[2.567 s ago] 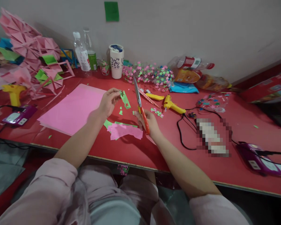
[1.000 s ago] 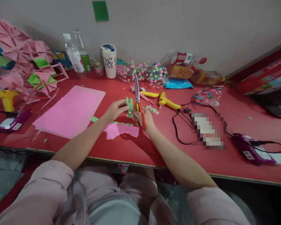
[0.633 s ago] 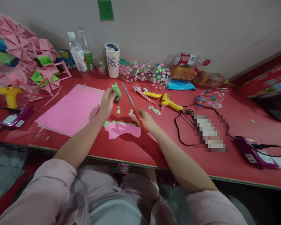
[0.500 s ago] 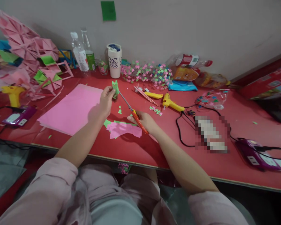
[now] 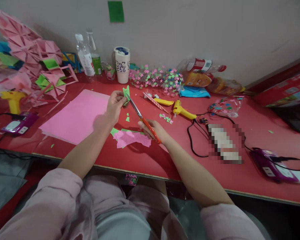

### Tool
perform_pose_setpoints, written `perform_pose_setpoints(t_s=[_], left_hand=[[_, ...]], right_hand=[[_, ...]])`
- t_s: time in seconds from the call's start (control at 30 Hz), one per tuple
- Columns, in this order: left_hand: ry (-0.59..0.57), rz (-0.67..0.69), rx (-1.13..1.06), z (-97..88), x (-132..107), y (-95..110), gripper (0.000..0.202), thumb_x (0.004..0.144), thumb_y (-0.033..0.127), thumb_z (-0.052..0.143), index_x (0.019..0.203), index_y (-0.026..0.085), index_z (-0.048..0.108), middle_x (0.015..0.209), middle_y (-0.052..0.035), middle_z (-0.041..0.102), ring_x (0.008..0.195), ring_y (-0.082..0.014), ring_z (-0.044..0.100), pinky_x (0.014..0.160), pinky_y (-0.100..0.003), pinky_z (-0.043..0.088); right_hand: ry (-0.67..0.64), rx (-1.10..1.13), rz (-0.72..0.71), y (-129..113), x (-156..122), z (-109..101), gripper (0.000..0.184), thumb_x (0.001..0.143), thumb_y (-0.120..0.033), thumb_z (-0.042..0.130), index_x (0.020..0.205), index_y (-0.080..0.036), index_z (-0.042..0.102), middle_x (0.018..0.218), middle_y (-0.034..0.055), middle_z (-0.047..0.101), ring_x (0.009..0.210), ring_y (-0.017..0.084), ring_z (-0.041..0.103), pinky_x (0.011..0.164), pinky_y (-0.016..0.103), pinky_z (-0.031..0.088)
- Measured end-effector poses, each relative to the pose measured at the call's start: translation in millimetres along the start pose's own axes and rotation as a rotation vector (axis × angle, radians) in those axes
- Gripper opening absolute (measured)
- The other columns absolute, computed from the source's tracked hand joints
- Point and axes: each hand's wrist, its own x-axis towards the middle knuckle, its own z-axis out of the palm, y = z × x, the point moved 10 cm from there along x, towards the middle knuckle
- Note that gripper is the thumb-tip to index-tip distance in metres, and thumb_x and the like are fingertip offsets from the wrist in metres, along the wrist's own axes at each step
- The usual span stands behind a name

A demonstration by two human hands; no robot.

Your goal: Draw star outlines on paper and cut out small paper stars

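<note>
My left hand [image 5: 115, 107] pinches a small green paper scrap [image 5: 126, 92] above the red table [image 5: 165, 160]. My right hand [image 5: 153, 130] grips red-handled scissors [image 5: 141, 117], whose blades point up and left with their tip at the green scrap. Below the hands lie a torn pink paper piece [image 5: 132, 138] and green offcuts [image 5: 114, 132]. A large pink sheet [image 5: 76, 116] lies flat to the left.
A yellow glue gun [image 5: 183, 111] with a black cord, a yellow-handled cutter [image 5: 163, 101], loose paper stars [image 5: 157, 77], a white cup [image 5: 122, 65], bottles [image 5: 85, 60], purple power strips [image 5: 275, 164] and folded pink paper shapes [image 5: 32, 53] surround the hands.
My left hand carried the green scrap up and left, away from the scissors. My right hand then tilted the scissors so the blades reach it again.
</note>
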Motion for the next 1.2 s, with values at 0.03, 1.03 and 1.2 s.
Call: perform_pose_setpoints(t_s=[0.03,1.03,1.2], left_hand=[[-0.006,0.001,0.000,0.5,-0.2,0.7,0.018,0.075,0.008,0.059,0.080,0.020,0.046,0.055,0.0083,0.056,0.046,-0.0047,0.053,0.047,-0.016,0.040],[-0.123,0.011,0.119,9.1,-2.8,6.6,0.020,0.081,0.011,0.050,0.062,0.017,0.045,0.053,0.0064,0.047,0.046,-0.0024,0.046,0.046,-0.014,0.036],[-0.115,0.038,0.159,6.7,-1.3,9.1,0.020,0.081,0.015,0.053,0.062,0.016,0.047,0.052,0.0066,0.046,0.045,-0.0026,0.045,0.045,-0.014,0.035]], right_hand=[[-0.006,0.036,0.015,1.5,0.1,1.4,0.048,0.073,-0.065,0.057,0.070,-0.018,0.045,0.048,-0.0074,0.037,0.039,0.006,0.035,0.039,0.020,0.029],[-0.093,0.194,0.038,2.0,-0.8,9.0,0.042,0.082,-0.058,0.055,0.069,-0.020,0.041,0.043,-0.0106,0.028,0.032,0.003,0.025,0.030,0.017,0.022],[-0.103,0.193,0.040,3.8,0.2,9.1,0.043,0.081,-0.058,0.056,0.068,-0.020,0.042,0.041,-0.0104,0.030,0.031,0.004,0.026,0.029,0.017,0.021]])
